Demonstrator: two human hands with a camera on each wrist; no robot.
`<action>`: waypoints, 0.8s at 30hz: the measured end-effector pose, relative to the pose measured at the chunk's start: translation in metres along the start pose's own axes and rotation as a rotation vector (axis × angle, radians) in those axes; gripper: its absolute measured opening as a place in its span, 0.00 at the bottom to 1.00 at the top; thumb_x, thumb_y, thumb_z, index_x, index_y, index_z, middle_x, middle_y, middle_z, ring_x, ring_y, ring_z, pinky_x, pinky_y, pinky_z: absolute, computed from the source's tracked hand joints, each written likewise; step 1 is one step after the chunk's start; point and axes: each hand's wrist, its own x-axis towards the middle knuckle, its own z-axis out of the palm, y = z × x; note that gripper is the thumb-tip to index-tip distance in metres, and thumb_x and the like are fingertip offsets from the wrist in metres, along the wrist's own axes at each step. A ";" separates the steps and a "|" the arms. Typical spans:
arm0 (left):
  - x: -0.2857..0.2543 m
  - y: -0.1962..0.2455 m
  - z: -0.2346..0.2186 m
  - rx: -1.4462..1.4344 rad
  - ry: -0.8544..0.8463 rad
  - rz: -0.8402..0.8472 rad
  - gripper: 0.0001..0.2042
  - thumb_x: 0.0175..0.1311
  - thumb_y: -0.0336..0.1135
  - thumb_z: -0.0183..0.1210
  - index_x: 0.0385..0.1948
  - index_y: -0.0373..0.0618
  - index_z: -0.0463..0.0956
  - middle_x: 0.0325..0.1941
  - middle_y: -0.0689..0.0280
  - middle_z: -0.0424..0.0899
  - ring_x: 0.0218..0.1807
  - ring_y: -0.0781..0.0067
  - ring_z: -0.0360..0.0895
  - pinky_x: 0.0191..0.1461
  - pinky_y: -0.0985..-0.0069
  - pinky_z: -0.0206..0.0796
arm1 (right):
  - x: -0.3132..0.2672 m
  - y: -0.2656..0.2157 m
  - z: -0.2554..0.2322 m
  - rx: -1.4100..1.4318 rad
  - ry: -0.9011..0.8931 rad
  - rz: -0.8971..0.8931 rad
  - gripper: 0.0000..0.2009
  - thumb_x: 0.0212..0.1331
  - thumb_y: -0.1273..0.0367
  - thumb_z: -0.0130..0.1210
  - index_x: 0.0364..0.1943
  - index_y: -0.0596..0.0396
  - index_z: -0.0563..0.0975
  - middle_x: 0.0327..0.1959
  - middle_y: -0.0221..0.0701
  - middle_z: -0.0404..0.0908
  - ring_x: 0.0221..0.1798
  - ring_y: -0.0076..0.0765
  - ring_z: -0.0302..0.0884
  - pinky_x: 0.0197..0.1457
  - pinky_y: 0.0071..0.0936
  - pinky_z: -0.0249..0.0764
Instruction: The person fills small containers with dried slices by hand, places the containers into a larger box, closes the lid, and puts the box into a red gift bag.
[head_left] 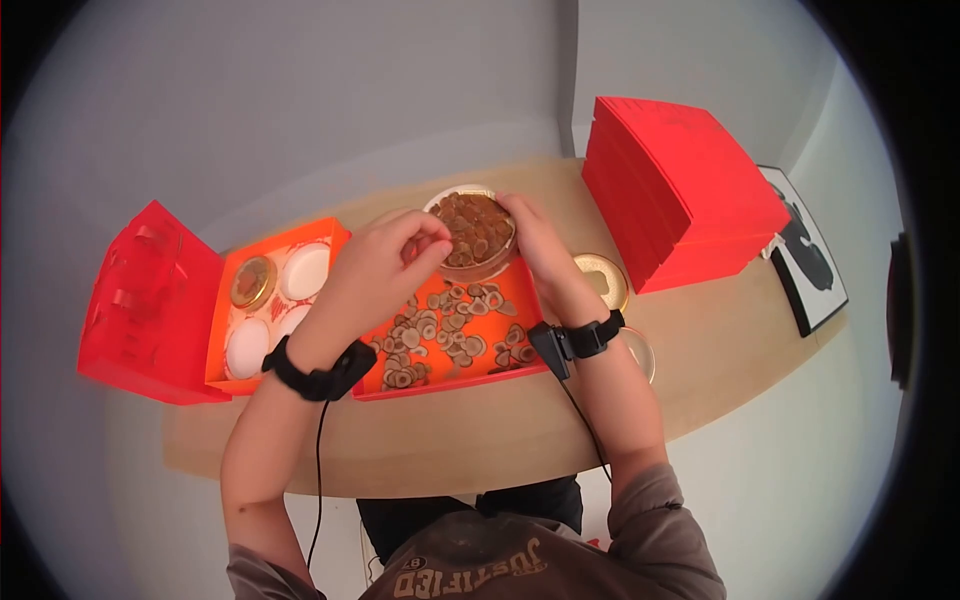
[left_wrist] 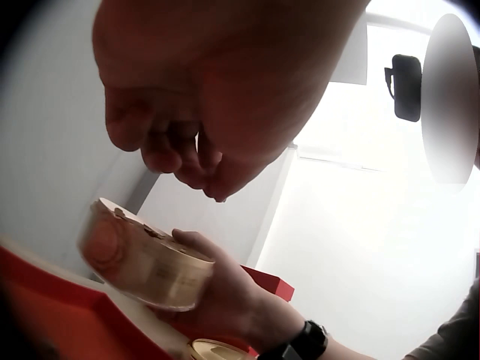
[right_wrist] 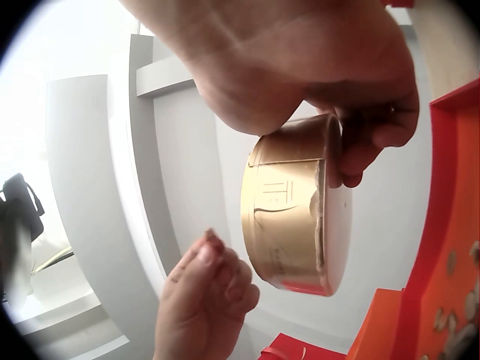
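My right hand [head_left: 540, 245] grips a round clear tub [right_wrist: 289, 214] from its side, fingers wrapped about the wall; the tub has a gold label. Brown round dried slices [head_left: 470, 225] fill it to near the rim in the head view. My left hand [head_left: 385, 265] is beside the tub's left rim, thumb and fingertips brought together. In the right wrist view, a tiny dark tip shows at the left fingertips [right_wrist: 204, 255], like the edge of a slice. Below both hands, an orange tray [head_left: 450, 375] bears many loose slices [head_left: 425, 325].
At left, an open red box [head_left: 150, 310] has an orange inside holding white round lids [head_left: 305, 270] and a gold-rimmed jar [head_left: 253, 283]. A gold lid [head_left: 603, 280] lies right of the tray. A tall red box [head_left: 680, 190] and a framed picture [head_left: 805, 255] stand farther right.
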 end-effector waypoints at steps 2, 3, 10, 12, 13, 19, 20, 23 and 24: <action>0.007 -0.010 0.004 -0.003 0.036 -0.001 0.07 0.69 0.33 0.62 0.37 0.38 0.79 0.29 0.68 0.78 0.29 0.78 0.70 0.35 0.78 0.64 | 0.001 0.001 0.002 -0.005 -0.023 -0.004 0.20 0.73 0.56 0.49 0.52 0.59 0.79 0.41 0.28 0.82 0.41 0.23 0.76 0.42 0.23 0.72; 0.006 -0.014 0.003 0.003 0.046 0.000 0.07 0.69 0.33 0.62 0.37 0.38 0.79 0.29 0.68 0.78 0.29 0.78 0.70 0.35 0.78 0.64 | 0.001 0.002 0.002 0.010 -0.021 0.005 0.20 0.73 0.56 0.48 0.52 0.58 0.80 0.41 0.27 0.81 0.40 0.23 0.76 0.41 0.23 0.71; -0.035 0.004 0.000 -0.011 -0.207 -0.029 0.07 0.68 0.34 0.62 0.38 0.41 0.80 0.32 0.67 0.81 0.29 0.75 0.73 0.35 0.76 0.67 | -0.008 -0.007 0.004 0.039 0.057 -0.027 0.20 0.73 0.54 0.48 0.50 0.58 0.80 0.39 0.27 0.81 0.38 0.22 0.74 0.39 0.24 0.70; -0.041 -0.003 0.008 0.016 -0.564 -0.028 0.07 0.67 0.35 0.62 0.41 0.45 0.81 0.34 0.65 0.83 0.32 0.72 0.79 0.37 0.75 0.71 | -0.003 -0.004 -0.002 0.010 0.055 -0.018 0.21 0.73 0.54 0.48 0.50 0.58 0.80 0.39 0.27 0.81 0.39 0.23 0.75 0.40 0.24 0.71; -0.041 -0.007 0.015 0.005 -0.574 -0.035 0.07 0.67 0.35 0.62 0.41 0.45 0.81 0.34 0.65 0.83 0.32 0.72 0.79 0.37 0.75 0.71 | -0.002 -0.003 -0.003 -0.020 0.036 -0.026 0.22 0.73 0.53 0.49 0.51 0.59 0.80 0.40 0.28 0.81 0.40 0.23 0.76 0.41 0.24 0.72; -0.042 -0.069 0.076 0.280 -0.646 -0.042 0.10 0.66 0.39 0.63 0.42 0.45 0.79 0.39 0.61 0.84 0.44 0.62 0.84 0.46 0.64 0.75 | -0.004 -0.010 0.001 0.000 0.052 -0.009 0.24 0.73 0.52 0.49 0.54 0.61 0.79 0.42 0.31 0.82 0.42 0.24 0.77 0.43 0.25 0.73; -0.042 -0.067 0.081 0.349 -0.619 -0.064 0.10 0.66 0.39 0.63 0.41 0.45 0.79 0.40 0.60 0.84 0.45 0.59 0.83 0.47 0.62 0.75 | -0.003 -0.009 0.000 0.000 0.051 -0.011 0.24 0.73 0.52 0.49 0.54 0.61 0.79 0.42 0.31 0.82 0.42 0.24 0.77 0.43 0.25 0.73; -0.037 -0.076 0.089 0.430 -0.574 -0.136 0.09 0.65 0.39 0.63 0.40 0.45 0.78 0.41 0.59 0.84 0.47 0.56 0.83 0.48 0.59 0.75 | 0.000 -0.007 -0.003 -0.034 0.020 0.005 0.23 0.73 0.53 0.49 0.55 0.61 0.79 0.43 0.30 0.82 0.42 0.24 0.77 0.43 0.25 0.73; -0.034 -0.081 0.090 0.441 -0.560 -0.186 0.09 0.65 0.39 0.63 0.40 0.46 0.78 0.41 0.59 0.84 0.47 0.55 0.83 0.49 0.59 0.75 | -0.001 -0.008 -0.002 -0.020 0.024 0.003 0.23 0.73 0.53 0.50 0.55 0.61 0.79 0.43 0.30 0.82 0.42 0.24 0.77 0.43 0.25 0.73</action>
